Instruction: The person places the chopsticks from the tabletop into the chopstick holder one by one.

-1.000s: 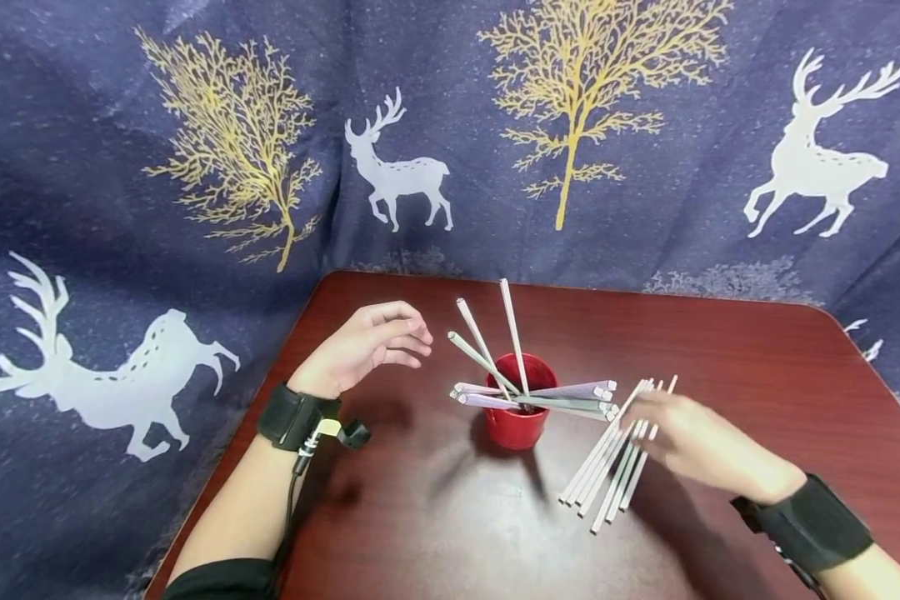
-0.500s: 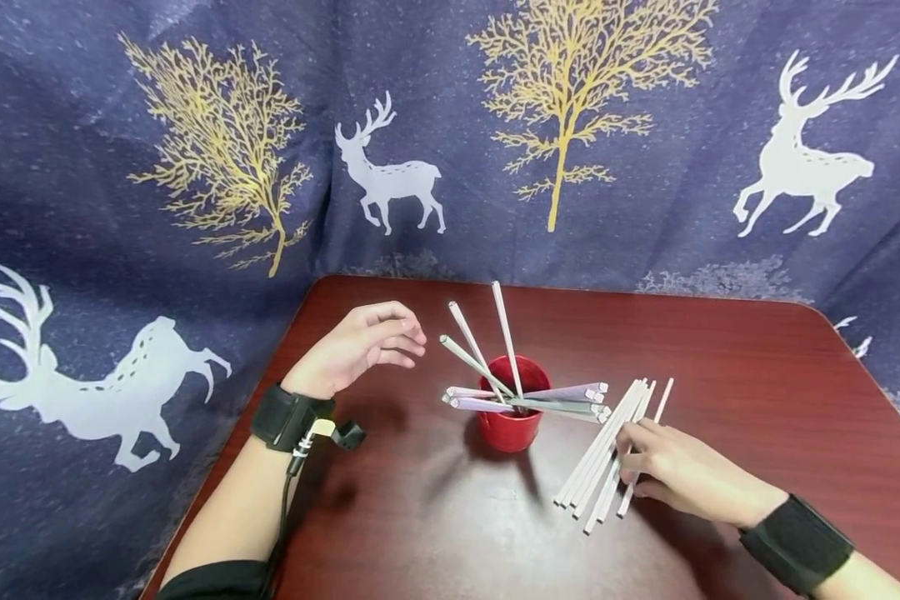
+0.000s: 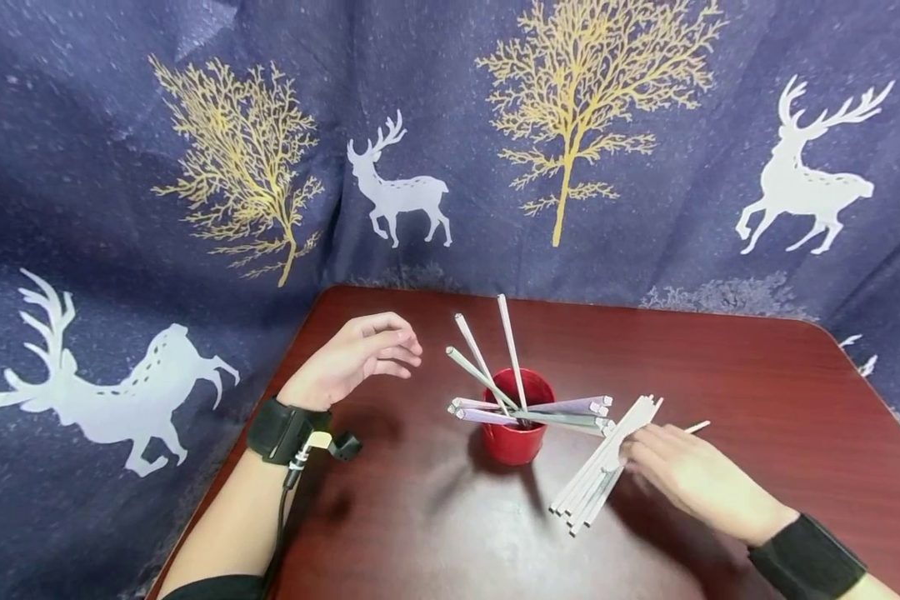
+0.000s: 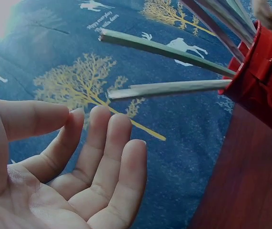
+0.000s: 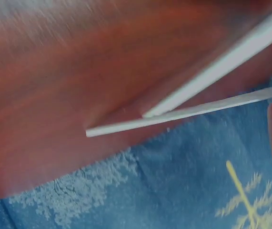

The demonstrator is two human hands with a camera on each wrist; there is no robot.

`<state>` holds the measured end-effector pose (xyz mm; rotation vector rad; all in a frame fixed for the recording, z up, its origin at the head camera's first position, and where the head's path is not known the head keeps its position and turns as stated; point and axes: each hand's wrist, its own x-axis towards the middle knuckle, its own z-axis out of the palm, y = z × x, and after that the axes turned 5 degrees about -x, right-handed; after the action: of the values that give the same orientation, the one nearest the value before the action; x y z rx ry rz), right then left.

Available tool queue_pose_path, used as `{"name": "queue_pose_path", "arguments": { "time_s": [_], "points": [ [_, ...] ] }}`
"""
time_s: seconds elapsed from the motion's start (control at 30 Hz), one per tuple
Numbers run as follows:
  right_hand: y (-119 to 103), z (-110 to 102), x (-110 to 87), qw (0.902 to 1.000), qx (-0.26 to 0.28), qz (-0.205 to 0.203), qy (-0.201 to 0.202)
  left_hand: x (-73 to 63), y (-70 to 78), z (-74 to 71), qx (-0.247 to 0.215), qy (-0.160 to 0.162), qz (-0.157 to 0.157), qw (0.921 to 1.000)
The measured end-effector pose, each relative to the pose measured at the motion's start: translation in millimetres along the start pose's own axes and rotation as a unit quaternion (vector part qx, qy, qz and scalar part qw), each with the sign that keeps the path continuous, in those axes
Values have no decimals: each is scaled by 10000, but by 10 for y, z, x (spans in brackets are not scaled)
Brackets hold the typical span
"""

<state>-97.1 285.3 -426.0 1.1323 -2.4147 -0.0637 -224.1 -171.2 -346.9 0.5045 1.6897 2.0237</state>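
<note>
A small red bucket (image 3: 512,444) stands mid-table in the head view, several pale green, lilac and white sticks (image 3: 566,407) leaning out of it. To its right lies a bundle of thin white sticks (image 3: 592,479). My right hand (image 3: 682,471) is over the bundle's right side and pinches one white stick (image 3: 697,426), which crosses beneath the hand; its fingertips are partly hidden. In the right wrist view, this stick (image 5: 126,125) juts out from the fingers. My left hand (image 3: 356,354) hovers left of the bucket, fingers loosely bent and holding nothing; its palm (image 4: 35,200) shows in the left wrist view.
The reddish-brown table (image 3: 420,533) has a glossy top. Behind it and to the left hangs a dark blue cloth (image 3: 450,75) printed with deer and golden trees. Black bands with small cameras (image 3: 345,447) sit on the wrists.
My right hand has come down onto the bundle and taken one white stick, which has swung from lengthwise to slanting across. My left hand stays nearly still. The head view has shifted slightly.
</note>
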Motion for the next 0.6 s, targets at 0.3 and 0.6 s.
{"name": "queue_pose_path", "arguments": {
  "time_s": [0.3,0.6],
  "points": [
    [172,-739,638,9632,1158,651,2337,-119,218,244,641,-382,489,9960],
    [96,-1291,1355,8343,3568,714,4141,-201,260,530,1547,-420,829,9836]
  ]
}}
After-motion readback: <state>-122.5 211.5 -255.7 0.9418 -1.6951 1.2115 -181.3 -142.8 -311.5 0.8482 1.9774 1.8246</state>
